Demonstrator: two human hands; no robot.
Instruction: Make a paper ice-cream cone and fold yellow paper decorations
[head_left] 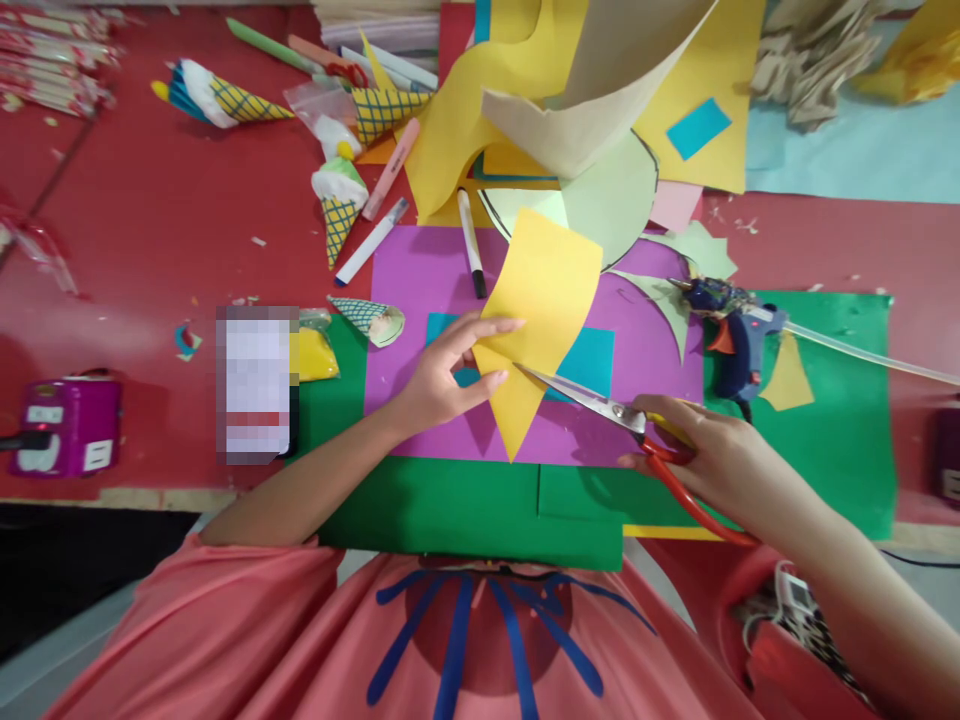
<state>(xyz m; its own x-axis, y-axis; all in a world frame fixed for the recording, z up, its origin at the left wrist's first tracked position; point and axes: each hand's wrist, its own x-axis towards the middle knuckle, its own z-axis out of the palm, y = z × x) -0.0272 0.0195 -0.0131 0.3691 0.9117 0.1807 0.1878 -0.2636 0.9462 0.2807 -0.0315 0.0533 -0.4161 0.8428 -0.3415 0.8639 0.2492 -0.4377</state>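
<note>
1. Yellow paper (551, 285): located over the purple sheet (405, 280), in front of the person. Broad, curved end points away from the body; pointed end faces the body.
2. Left hand (442, 378): clamped on the paper at its left edge. Thumb and forefinger extend to the right across the near face, forefinger above, thumb below. Remaining fingers are largely hidden.
3. Left forearm: enters from the lower left and slants up to the wrist, elbow near the table edge.
4. Right hand (709, 440): closed around the handles of the scissors (619, 412), palm side turned mostly down, knuckles upward. Fingers wrap beneath the grip and are partly concealed.
5. Right forearm: enters from the lower right edge and slants up and left to the wrist.
6. Scissors: blades point left and slightly away from the body, tips at the paper just beside the left thumb. Blades appear nearly together; whether paper lies between them cannot be told.
7. Adjacent items: glue gun (739, 350) beyond the right hand; black-capped marker (471, 245) beyond the left hand.
</note>
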